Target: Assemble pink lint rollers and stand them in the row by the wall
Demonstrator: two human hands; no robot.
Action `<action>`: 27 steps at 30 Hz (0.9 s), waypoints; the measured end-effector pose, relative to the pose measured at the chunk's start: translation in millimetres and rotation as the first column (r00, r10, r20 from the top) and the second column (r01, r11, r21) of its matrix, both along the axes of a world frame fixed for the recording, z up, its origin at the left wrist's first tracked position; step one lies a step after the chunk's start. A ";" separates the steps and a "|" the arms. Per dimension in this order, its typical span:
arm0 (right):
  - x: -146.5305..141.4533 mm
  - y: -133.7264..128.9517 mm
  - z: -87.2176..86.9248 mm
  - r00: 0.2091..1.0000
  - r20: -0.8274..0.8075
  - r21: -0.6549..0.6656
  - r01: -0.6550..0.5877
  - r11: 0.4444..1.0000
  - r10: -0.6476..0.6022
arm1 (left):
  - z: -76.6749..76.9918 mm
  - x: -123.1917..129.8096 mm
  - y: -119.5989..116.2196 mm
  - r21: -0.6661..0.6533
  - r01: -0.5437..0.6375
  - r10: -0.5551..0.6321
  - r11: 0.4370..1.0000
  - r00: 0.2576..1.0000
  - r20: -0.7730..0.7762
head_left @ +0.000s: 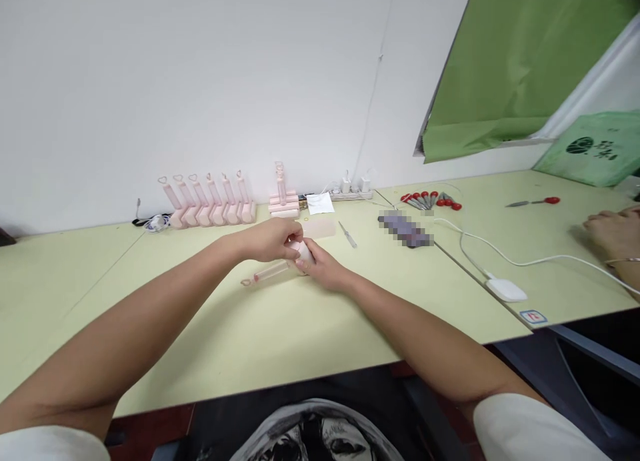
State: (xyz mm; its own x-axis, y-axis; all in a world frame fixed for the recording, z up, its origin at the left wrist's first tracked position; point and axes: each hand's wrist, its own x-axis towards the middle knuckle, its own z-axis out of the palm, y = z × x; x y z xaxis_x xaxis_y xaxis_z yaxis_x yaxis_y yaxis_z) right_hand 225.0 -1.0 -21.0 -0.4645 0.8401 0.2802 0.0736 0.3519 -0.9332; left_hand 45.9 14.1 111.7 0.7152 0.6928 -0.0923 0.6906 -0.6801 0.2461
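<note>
Over the middle of the table, my right hand (324, 266) is wrapped round a pale pink cylindrical piece (303, 251). My left hand (274, 239) is closed at the top of that piece, fingertips bent against it; whether they pinch a small part is hidden. From below the hands a clear tube (273, 271) with a heart-shaped loop at its end points left, seemingly joined to the pink piece. Just behind the hands lies a flat pale pink sheet (320, 229). A small pointed knife-like tool (348, 235) rests to its right.
Similar pink pieces with heart-topped tubes (213, 211) stand along the wall, with another stack (284, 201) beside them. A power strip (350, 195), red-handled tools (425, 199), a blurred dark object (405, 229) and a white cable (520, 257) lie rightward. Another person's hand (615, 231) rests far right.
</note>
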 end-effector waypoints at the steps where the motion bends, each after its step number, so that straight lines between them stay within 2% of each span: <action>1: -0.3 1.2 0.2 1.000 -0.028 -0.009 -0.009 1.000 0.008 | 2.0 3.4 -0.8 0.007 0.018 -0.018 1.000 0.999 -0.032; 5: 0.0 4.0 2.7 0.996 -0.076 0.033 -0.045 0.998 0.048 | 7.0 15.4 -6.6 0.008 0.095 -0.092 0.995 0.980 -0.175; 10: -0.8 5.3 2.2 1.000 -0.003 0.027 0.025 0.999 -0.025 | 1.6 20.6 -17.3 0.051 0.119 -0.101 0.992 0.959 -0.266; 16: -0.6 6.5 -0.1 0.999 0.025 -0.002 0.023 1.000 -0.022 | -5.6 14.7 -21.2 0.109 0.156 -0.130 0.982 0.968 -0.214; 22: 0.1 2.7 4.0 0.995 0.090 0.012 0.051 0.999 -0.052 | -7.7 15.0 -15.2 0.059 0.156 -0.142 0.986 0.971 -0.192; 27: -3.6 7.5 -0.4 0.988 0.073 0.098 0.127 0.987 -0.134 | -11.5 13.2 -7.3 0.018 0.153 -0.148 0.988 0.976 -0.158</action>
